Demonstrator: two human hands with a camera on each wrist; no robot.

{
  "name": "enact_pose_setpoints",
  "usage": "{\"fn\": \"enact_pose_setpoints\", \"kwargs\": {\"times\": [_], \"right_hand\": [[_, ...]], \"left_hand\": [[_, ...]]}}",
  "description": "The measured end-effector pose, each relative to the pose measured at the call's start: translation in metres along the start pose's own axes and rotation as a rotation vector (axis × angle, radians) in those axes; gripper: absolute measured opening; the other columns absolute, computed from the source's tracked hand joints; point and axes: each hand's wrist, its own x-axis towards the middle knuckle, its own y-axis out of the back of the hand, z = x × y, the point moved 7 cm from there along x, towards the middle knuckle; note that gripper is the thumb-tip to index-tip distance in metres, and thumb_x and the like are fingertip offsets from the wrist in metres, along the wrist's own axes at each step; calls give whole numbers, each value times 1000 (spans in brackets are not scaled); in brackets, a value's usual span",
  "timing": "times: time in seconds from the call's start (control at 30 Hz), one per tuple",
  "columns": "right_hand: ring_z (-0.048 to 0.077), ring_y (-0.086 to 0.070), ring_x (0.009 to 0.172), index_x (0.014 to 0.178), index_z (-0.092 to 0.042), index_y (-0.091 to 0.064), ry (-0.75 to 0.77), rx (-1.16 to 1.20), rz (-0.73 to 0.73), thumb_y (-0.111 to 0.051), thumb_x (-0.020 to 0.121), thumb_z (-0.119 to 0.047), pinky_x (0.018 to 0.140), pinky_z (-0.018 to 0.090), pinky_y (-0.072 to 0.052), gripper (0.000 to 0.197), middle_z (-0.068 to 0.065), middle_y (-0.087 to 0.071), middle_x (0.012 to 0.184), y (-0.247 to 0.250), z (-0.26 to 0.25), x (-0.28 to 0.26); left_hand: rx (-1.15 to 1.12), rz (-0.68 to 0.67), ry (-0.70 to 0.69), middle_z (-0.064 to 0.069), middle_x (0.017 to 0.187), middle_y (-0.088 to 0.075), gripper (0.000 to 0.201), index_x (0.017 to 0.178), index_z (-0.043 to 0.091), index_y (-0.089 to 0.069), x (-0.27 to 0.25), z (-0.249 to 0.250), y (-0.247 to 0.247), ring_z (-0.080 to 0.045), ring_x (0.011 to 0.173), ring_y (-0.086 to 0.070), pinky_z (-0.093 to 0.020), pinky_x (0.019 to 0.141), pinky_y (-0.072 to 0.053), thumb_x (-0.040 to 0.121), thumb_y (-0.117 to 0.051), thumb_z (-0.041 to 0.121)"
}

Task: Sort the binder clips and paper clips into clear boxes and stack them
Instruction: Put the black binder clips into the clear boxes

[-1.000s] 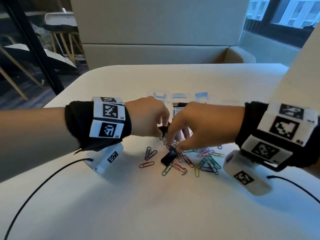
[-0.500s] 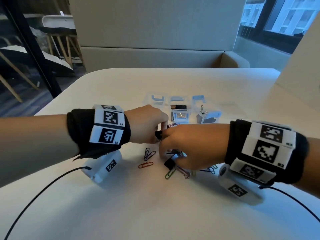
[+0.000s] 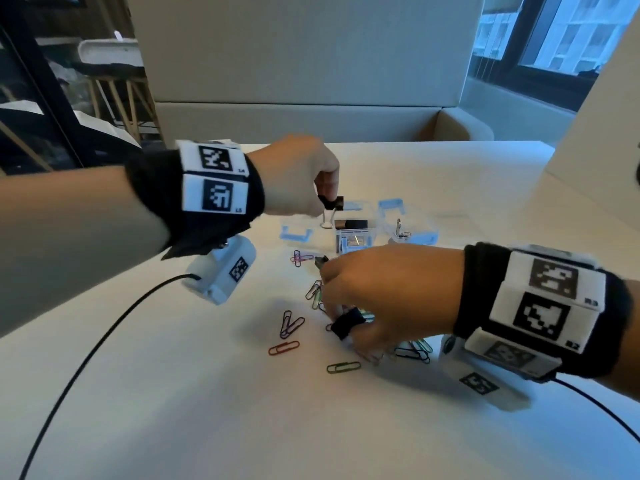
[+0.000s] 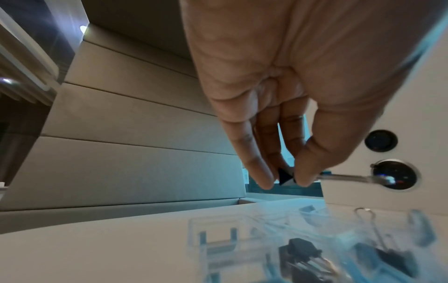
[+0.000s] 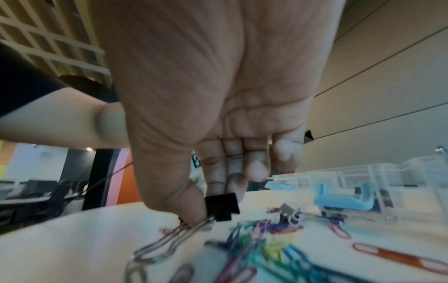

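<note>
Pinching 1 black binder clip [image 3: 347, 323] between thumb and fingers, my right hand [image 3: 388, 299] sits low over the coloured paper clips [image 3: 287, 323] scattered on the near table [image 3: 207, 410]. Farther off, my left hand [image 3: 298, 174] pinches another binder clip [image 3: 331, 203], wire handles dangling, above the clear boxes [image 3: 353, 233] with blue latches.

My left hand [image 4: 278, 92] hangs above the table [image 4: 97, 249], thumb and fingers [image 4: 257, 166] pinching a small black binder clip [image 4: 285, 177]. Its wire handle [image 4: 351, 177] sticks out to the right. Below, blurred: clear boxes [image 4: 242, 247] with blue latches, binder clips inside [image 4: 300, 249]. Padded wall panels behind.
</note>
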Motion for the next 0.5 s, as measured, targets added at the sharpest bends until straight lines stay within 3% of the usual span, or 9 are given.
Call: {"fn": "enact_pose_setpoints", "kwargs": {"times": [0.1, 0.17, 0.2, 0.33, 0.5], "right_hand": [[7, -58, 78, 93, -25, -68, -50, 106, 125, -67, 79, -31, 70, 24, -50, 15, -11, -63, 93, 26, 23, -4], [-4, -52, 66, 91, -26, -70, -109, 127, 212, -71, 77, -27, 63, 8, -40, 15, -16, -63, 82, 45, 49, -8], [-6, -48, 63, 92, -26, -72, -152, 121, 257, -72, 76, -25, 60, 7, -37, 16, -18, -60, 76, 54, 65, -9], [-3, -45, 60, 94, -21, -72, -349, 50, 351, -72, 77, -25, 63, 23, -36, 18, -20, -53, 69, 69, 133, -15], [0, -49, 63, 87, -23, -71, -437, 11, 285, -70, 78, -24, 67, 30, -44, 10, -14, -64, 80, 49, 174, -13]], "left_hand": [[10, 31, -10, 14, 65, -54, 11, 85, 13, -69, 22, 3, -7, -6, 61, -51, -8, 51, -35, 75, -70, 8], [41, 37, -27, 14, 62, -51, 8, 74, 15, -66, 34, 6, -16, -10, 61, -51, -10, 50, -32, 74, -71, 9], [63, 42, -39, 13, 61, -51, 12, 69, 17, -63, 38, 9, -20, -11, 61, -50, -14, 51, -32, 74, -71, 9], [67, 27, -15, 1, 78, -65, 10, 83, 12, -72, 51, 9, -33, -15, 73, -56, -22, 67, -39, 75, -70, 7], [100, -73, 7, 4, 78, -63, 12, 88, 13, -73, 53, 6, -45, -15, 79, -58, -23, 64, -39, 75, -74, 12]]}}
